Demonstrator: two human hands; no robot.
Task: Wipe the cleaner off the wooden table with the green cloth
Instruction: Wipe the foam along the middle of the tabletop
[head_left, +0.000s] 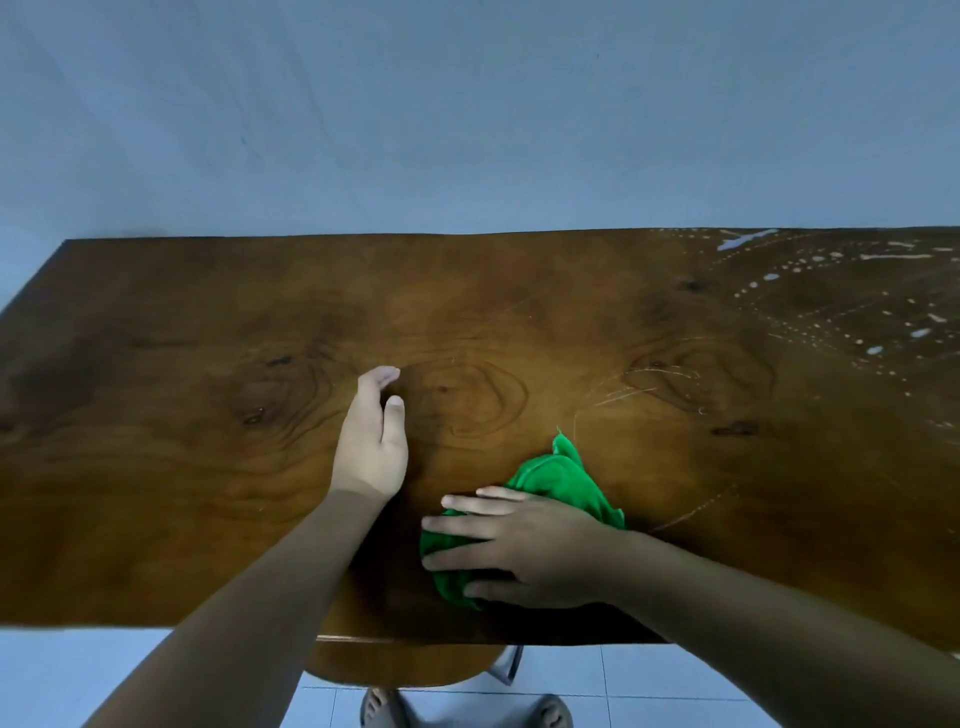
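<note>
The wooden table (208, 415) fills the middle of the head view, dark brown with a swirling grain. A crumpled green cloth (561, 480) lies near its front edge, right of centre. My right hand (524, 551) presses flat on the cloth with its fingers spread and pointing left. My left hand (371, 441) rests on the bare wood just left of the cloth, fingers together and nothing in it. White drops and streaks of cleaner (831, 291) cover the table's far right corner, well away from the cloth. Faint wipe marks (649, 384) curve across the wood between them.
A pale blue wall (467, 114) stands right behind the table's far edge. Under the front edge a wooden chair seat (395, 667) shows over the light tiled floor (649, 680), and my sandalled feet (462, 712) are at the bottom.
</note>
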